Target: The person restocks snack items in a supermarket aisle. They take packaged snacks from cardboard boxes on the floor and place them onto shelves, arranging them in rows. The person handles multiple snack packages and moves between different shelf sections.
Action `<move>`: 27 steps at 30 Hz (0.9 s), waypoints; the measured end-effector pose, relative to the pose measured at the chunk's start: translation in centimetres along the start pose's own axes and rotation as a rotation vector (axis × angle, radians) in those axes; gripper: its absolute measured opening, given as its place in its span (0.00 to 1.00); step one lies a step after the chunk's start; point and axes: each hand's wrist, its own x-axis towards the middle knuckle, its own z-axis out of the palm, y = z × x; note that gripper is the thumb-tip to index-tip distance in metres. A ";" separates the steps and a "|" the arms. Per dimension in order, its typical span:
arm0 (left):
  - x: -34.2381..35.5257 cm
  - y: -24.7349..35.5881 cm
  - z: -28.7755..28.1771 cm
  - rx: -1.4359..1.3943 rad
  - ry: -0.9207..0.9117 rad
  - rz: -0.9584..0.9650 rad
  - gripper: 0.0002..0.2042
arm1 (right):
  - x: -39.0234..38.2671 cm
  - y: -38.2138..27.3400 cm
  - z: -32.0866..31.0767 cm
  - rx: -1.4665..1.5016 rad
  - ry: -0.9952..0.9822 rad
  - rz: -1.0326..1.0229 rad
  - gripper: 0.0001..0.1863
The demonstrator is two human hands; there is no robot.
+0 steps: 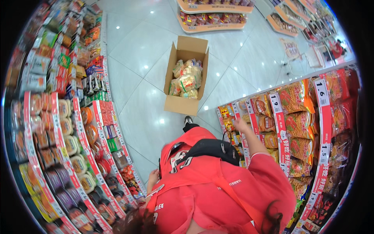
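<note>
My right hand (240, 124) reaches out to the low front end of the right-hand shelf rack. It is beside small yellow snack packets (227, 112) and a pale packet (246, 118); its fingertips are too small and partly hidden to show whether they grip anything. Low at my left side, against the red apron, my left hand (154, 175) hangs near the left rack, its fingers mostly out of sight. On the floor ahead stands an open cardboard box (181, 105), flaps spread, holding several clear bags of pale snacks (187, 81).
Tiered shelves of packaged food (80, 163) line the left. Large noodle-snack bags (298, 97) fill the right rack (277, 113). A rounded display stand (212, 28) is at the far end, with more shelves (282, 25) at far right. A black waist bag (214, 150) crosses my front.
</note>
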 end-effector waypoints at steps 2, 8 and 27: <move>1.7 6.0 -1.2 0.129 -0.041 0.040 0.20 | 4.3 -4.9 -3.4 0.093 0.151 -0.189 0.12; 9.7 22.8 -3.8 -0.058 0.133 0.206 0.14 | 11.4 -14.3 -4.6 0.256 0.111 -0.006 0.14; 28.2 57.2 2.7 0.671 -0.259 0.658 0.16 | -12.7 -19.7 18.7 0.656 0.046 0.298 0.20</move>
